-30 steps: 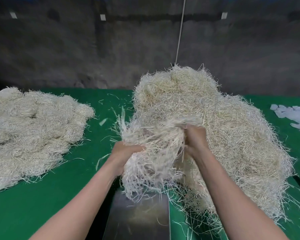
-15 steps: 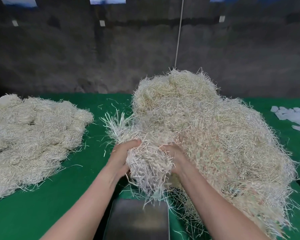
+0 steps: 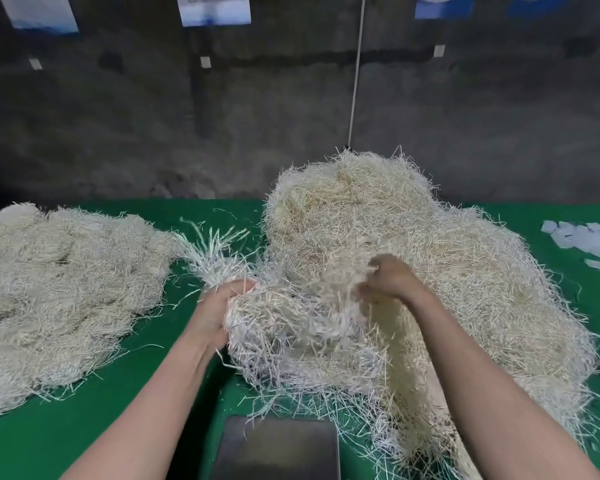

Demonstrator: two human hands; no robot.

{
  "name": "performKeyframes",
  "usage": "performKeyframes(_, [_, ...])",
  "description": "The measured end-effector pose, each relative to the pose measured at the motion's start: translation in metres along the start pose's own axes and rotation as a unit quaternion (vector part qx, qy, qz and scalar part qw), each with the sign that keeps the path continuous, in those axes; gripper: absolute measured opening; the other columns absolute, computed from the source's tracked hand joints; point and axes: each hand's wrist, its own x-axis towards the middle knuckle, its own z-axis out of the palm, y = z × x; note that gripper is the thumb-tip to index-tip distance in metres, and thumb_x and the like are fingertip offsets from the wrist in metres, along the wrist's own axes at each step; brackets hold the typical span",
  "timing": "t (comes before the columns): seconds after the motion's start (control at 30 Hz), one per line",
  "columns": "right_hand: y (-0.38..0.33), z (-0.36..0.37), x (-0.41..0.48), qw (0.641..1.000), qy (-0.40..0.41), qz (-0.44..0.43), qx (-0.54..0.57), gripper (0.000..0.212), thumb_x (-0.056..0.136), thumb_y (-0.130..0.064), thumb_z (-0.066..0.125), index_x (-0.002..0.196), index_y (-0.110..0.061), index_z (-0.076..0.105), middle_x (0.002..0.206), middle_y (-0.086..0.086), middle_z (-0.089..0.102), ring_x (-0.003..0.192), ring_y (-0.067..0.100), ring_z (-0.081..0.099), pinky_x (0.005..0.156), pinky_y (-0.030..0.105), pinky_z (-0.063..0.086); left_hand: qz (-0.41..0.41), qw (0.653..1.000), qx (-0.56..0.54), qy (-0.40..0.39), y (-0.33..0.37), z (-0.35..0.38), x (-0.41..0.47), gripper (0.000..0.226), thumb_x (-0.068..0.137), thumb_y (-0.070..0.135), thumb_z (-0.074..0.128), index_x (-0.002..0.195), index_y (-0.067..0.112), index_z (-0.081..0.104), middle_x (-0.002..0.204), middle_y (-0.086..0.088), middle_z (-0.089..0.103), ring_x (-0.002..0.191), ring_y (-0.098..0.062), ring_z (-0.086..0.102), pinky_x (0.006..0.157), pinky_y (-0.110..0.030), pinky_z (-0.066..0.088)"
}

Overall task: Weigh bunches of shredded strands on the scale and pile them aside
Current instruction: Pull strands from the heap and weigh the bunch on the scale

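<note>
Green cloth covers the table [image 3: 84, 427], with a dark, rough wall [image 3: 118, 116] behind it. At the near edge sits the scale [image 3: 281, 448], a few stray strands lying over the far edge of its flat metal pan. The bunch of shredded strands [image 3: 291, 323] is just behind the scale and clear of the pan. The left hand [image 3: 219, 306] has a proper grip on the bunch's left end, thumb over the top and fingers curled in, with loose ends fanning out past it. The right hand [image 3: 392, 282] is on the bunch's other side with bent fingers buried in strands, but it's blurry, so can't tell if it's actually gripping. Behind and right of the scale is the big heap [image 3: 465, 244]. Well off to the scale's left lies a flatter pile [image 3: 59, 282]. Far right of the scale are some white paper scraps [image 3: 589, 244].
</note>
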Motion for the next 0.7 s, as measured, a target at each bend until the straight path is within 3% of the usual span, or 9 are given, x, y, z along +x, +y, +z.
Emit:
performKeyframes(0.1, [-0.017, -0.024, -0.011, 0.986, 0.104, -0.128, 0.001, 0.084, 0.064, -0.02, 0.08, 0.137, -0.023, 0.039, 0.134, -0.003, 0.049, 0.1, 0.009, 0.057, 0.084, 0.02, 0.043, 0.007, 1.0, -0.007, -0.021, 0.002, 0.005, 0.005, 0.049, 0.056, 0.03, 0.066, 0.103, 0.016, 0.062, 0.153, -0.01, 0.023, 0.142, -0.027, 0.015, 0.111, -0.056, 0.01])
performKeyframes(0.17, [-0.028, -0.01, -0.026, 0.969, -0.072, -0.233, 0.051, 0.106, 0.057, -0.022, 0.082, 0.144, -0.036, 0.022, 0.143, -0.008, 0.037, 0.091, 0.0, 0.056, 0.079, 0.02, 0.047, 0.013, 1.0, -0.012, -0.019, 0.007, 0.011, 0.007, 0.054, 0.056, 0.029, 0.067, 0.107, 0.014, 0.06, 0.153, -0.012, 0.023, 0.141, -0.028, 0.016, 0.112, -0.054, 0.012])
performKeyframes(0.27, [-0.02, 0.052, -0.022, 0.937, -0.291, -0.191, 0.015, 0.109, 0.074, -0.005, 0.073, 0.15, -0.03, -0.001, 0.142, 0.014, 0.037, 0.064, 0.002, 0.062, 0.057, 0.018, 0.051, 0.032, 0.999, -0.031, -0.025, 0.013, 0.02, 0.009, 0.047, 0.056, 0.028, 0.065, 0.101, 0.014, 0.057, 0.14, -0.008, 0.04, 0.129, -0.023, 0.035, 0.109, -0.048, 0.023])
performKeyframes(0.3, [-0.011, 0.069, -0.014, 0.951, -0.269, -0.154, 0.009, 0.098, 0.08, -0.005, 0.068, 0.151, -0.023, 0.002, 0.14, 0.021, 0.039, 0.065, 0.002, 0.063, 0.057, 0.016, 0.05, 0.039, 0.998, -0.032, -0.023, 0.016, 0.02, 0.009, 0.04, 0.057, 0.027, 0.064, 0.094, 0.016, 0.057, 0.128, -0.003, 0.05, 0.118, -0.018, 0.045, 0.105, -0.047, 0.031])
performKeyframes(0.37, [0.008, 0.084, 0.002, 0.981, -0.159, -0.111, -0.03, 0.069, 0.089, -0.013, 0.061, 0.147, -0.012, 0.024, 0.144, 0.018, 0.037, 0.097, 0.013, 0.061, 0.079, 0.022, 0.049, 0.051, 0.997, -0.048, -0.035, 0.024, 0.019, 0.009, 0.023, 0.063, 0.021, 0.065, 0.085, 0.016, 0.061, 0.106, 0.001, 0.066, 0.094, -0.012, 0.064, 0.087, -0.045, 0.048])
performKeyframes(0.43, [0.035, 0.085, 0.015, 0.989, -0.104, -0.088, -0.052, 0.049, 0.092, -0.012, 0.056, 0.138, -0.007, 0.04, 0.143, 0.015, 0.04, 0.097, 0.014, 0.055, 0.083, 0.017, 0.049, 0.054, 0.997, -0.057, -0.017, 0.029, 0.013, 0.011, 0.012, 0.063, 0.017, 0.066, 0.075, 0.017, 0.067, 0.109, 0.001, 0.066, 0.115, -0.017, 0.057, 0.099, -0.057, 0.038])
performKeyframes(0.5, [0.058, 0.087, 0.018, 0.993, -0.103, -0.047, -0.043, 0.046, 0.088, 0.001, 0.053, 0.133, -0.004, 0.045, 0.131, 0.014, 0.049, 0.079, 0.007, 0.051, 0.056, 0.009, 0.045, 0.06, 0.996, -0.059, 0.039, 0.032, 0.008, 0.013, 0.014, 0.054, 0.021, 0.066, 0.068, 0.021, 0.067, 0.116, 0.002, 0.056, 0.131, -0.024, 0.034, 0.11, -0.059, 0.015])
performKeyframes(0.6, [0.069, 0.087, 0.011, 0.992, -0.119, -0.018, -0.023, 0.04, 0.084, 0.001, 0.058, 0.122, -0.009, 0.048, 0.096, 0.001, 0.053, 0.073, 0.009, 0.053, 0.064, 0.022, 0.052, 0.069, 0.994, -0.061, 0.052, 0.031, 0.003, 0.016, 0.006, 0.052, 0.021, 0.063, 0.055, 0.022, 0.067, 0.107, 0.005, 0.058, 0.128, -0.024, 0.034, 0.109, -0.058, 0.013])
performKeyframes(0.7, [0.046, 0.072, 0.004, 0.986, -0.123, -0.108, 0.028, 0.069, 0.082, -0.007, 0.066, 0.141, -0.016, 0.031, 0.133, 0.005, 0.046, 0.096, 0.016, 0.059, 0.066, 0.016, 0.052, 0.067, 0.995, -0.056, 0.052, 0.028, 0.002, 0.026, 0.019, 0.066, 0.009, 0.064, 0.052, 0.022, 0.067, 0.101, 0.006, 0.06, 0.127, -0.025, 0.039, 0.112, -0.056, 0.014])
